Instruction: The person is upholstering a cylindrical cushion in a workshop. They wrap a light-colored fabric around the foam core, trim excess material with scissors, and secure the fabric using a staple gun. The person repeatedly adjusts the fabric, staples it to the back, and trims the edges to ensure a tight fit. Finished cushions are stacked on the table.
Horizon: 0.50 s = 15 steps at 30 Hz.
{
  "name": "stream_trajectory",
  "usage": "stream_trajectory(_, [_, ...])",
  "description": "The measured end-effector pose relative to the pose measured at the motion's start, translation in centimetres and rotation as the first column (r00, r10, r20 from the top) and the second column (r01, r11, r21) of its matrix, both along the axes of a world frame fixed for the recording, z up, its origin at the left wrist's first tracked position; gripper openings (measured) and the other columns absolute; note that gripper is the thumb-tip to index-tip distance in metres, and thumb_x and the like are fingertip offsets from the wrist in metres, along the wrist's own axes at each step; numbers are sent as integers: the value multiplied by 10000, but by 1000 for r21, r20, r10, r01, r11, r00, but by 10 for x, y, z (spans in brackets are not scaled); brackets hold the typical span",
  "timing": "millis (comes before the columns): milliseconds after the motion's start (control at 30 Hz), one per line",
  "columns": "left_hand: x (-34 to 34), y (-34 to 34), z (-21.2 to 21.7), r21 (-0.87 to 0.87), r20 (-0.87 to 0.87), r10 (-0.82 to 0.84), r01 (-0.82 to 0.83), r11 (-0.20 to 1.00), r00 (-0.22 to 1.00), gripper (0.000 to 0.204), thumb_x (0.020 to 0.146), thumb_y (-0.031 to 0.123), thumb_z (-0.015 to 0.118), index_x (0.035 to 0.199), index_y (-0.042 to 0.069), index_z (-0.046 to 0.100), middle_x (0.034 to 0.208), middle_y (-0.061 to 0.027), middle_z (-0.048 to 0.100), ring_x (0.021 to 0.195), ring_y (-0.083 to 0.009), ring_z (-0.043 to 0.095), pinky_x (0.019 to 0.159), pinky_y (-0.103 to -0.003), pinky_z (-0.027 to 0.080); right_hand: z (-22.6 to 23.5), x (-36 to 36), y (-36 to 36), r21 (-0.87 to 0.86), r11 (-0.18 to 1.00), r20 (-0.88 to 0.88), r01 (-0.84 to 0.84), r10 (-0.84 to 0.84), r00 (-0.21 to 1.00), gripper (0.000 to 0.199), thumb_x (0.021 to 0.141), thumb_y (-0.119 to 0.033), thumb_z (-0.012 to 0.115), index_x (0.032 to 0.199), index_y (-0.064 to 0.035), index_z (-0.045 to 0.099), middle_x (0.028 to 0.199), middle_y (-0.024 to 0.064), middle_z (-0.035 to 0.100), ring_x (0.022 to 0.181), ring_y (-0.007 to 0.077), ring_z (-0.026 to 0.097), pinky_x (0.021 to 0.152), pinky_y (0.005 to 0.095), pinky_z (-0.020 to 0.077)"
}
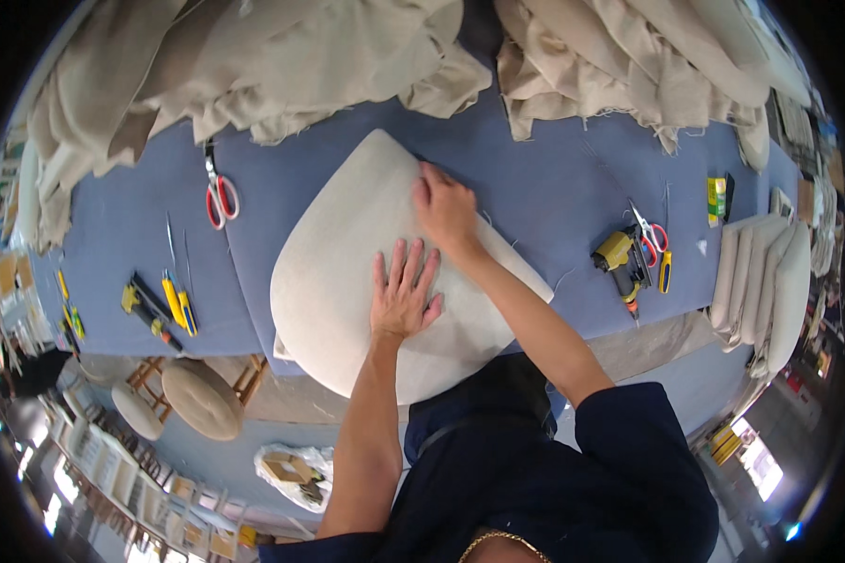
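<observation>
A cream upholstered seat cushion [333, 249], rounded with one pointed corner at the far side, lies in front of me on the blue-covered table. Spread flat on the middle of its top is my left hand [404, 296], fingers apart. My right hand [448, 214] is at the cushion's far right edge, its fingers curled in and slightly blurred; they appear to grip the fabric there, though the fingertips are partly hidden. Loose threads stick out along the right side of the cushion.
Beige fabric covers [282, 66] are heaped along the far side. To the right lie a yellow-black staple gun [620, 258], red-handled scissors [650, 235] and stacked cushions [765, 281]. Leftward are another pair of scissors [221, 192], another staple gun [150, 310] and yellow cutters [178, 302].
</observation>
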State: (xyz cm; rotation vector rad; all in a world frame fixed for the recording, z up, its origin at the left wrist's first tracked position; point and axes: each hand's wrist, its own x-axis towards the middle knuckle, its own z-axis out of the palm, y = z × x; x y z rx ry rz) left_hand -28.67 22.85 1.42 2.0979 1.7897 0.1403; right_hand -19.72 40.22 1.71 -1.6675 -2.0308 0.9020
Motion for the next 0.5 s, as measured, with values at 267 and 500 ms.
stream_trajectory(267, [0, 0, 7, 25, 33, 24, -25, 999, 999, 834, 863, 489, 597, 1601, 213, 327, 1684, -89, 246, 1559, -348, 184, 1238, -628, 116, -17, -21, 28, 94, 995, -198, -41, 59, 978, 432, 955, -225, 572, 1287, 43, 640, 1220, 254, 691, 1096, 397, 682, 945, 450, 521])
stream_trajectory(500, [-1, 2, 10, 87, 67, 34, -40, 995, 997, 811, 849, 490, 616, 1574, 218, 376, 1671, -74, 282, 1544, -309, 250, 1246, -575, 162, -29, -41, 62, -135, 988, -348, 72, -115, 930, 357, 922, -175, 565, 1160, 34, 729, 1026, 233, 755, 932, 315, 746, 860, 367, 540])
